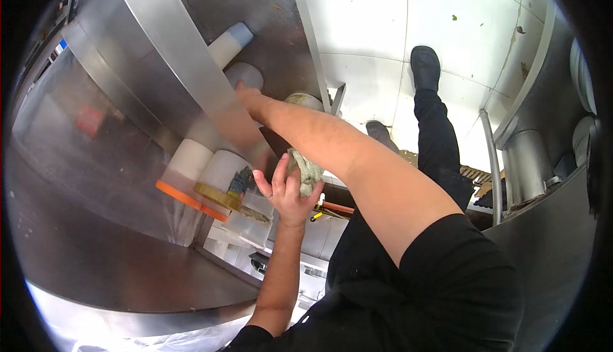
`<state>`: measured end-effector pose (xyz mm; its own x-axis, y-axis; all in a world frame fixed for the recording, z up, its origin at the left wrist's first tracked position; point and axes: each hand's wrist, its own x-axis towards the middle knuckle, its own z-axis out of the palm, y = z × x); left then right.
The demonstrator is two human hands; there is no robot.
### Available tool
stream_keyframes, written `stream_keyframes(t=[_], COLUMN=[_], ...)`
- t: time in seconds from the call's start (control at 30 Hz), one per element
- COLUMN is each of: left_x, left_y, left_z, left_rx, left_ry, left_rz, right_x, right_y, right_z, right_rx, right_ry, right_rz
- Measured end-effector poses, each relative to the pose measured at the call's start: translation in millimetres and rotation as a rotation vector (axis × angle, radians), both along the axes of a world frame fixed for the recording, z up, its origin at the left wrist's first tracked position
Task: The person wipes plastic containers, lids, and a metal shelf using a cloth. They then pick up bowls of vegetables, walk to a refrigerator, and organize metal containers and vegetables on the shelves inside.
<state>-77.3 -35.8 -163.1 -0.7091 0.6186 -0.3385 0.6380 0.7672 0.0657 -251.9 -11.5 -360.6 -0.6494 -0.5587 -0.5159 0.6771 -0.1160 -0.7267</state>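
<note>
My left hand (290,195) holds a crumpled pale green cloth (308,172) beside the metal shelf edge, with some fingers spread. To its left are white tubs with orange and yellow rims, one of them a tub (223,170) with a dark patch on its side. My right arm reaches across to the steel shelf. There my right hand (250,101) is partly behind the metal edge, against a whitish round container (245,75); most of its fingers are hidden. Just above lies a white container with a blue end (237,36).
A steel edge (185,58) runs diagonally past my right hand. Another round container (304,101) stands by the shelf's right side. Tiled floor (364,13) with small scraps shows at the top, with my dark shoes. At right are a metal rail (491,167) and a steel pot (529,167).
</note>
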Motion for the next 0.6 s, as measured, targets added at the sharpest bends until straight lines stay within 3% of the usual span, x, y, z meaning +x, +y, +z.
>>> stream_keyframes(t=[0.1, 0.33, 0.37, 0.43, 0.5, 0.6], left_x=[0, -3, -2, -2, -1, -2], left_y=[3, 7, 5, 6, 7, 4], left_z=[-1, -1, 1, -1, 0, 1], left_rx=[0.014, 0.060, 0.055, 0.059, 0.055, 0.040], left_ry=[0.025, 0.036, 0.030, 0.026, 0.013, 0.001], left_rz=[0.004, -0.019, -0.014, 0.000, 0.002, 0.000], right_x=[-7, 24, 28, 29, 0, -44], right_y=[-49, 77, 89, 93, 89, 66], right_z=[-19, -9, -7, -8, -17, -28], right_rx=[0.161, 0.075, 0.153, 0.529, 0.867, 0.813], right_ry=[0.141, 0.075, 0.042, 0.143, 0.622, 0.841], right_rz=[0.017, 0.249, 0.160, -0.382, -0.722, -0.469])
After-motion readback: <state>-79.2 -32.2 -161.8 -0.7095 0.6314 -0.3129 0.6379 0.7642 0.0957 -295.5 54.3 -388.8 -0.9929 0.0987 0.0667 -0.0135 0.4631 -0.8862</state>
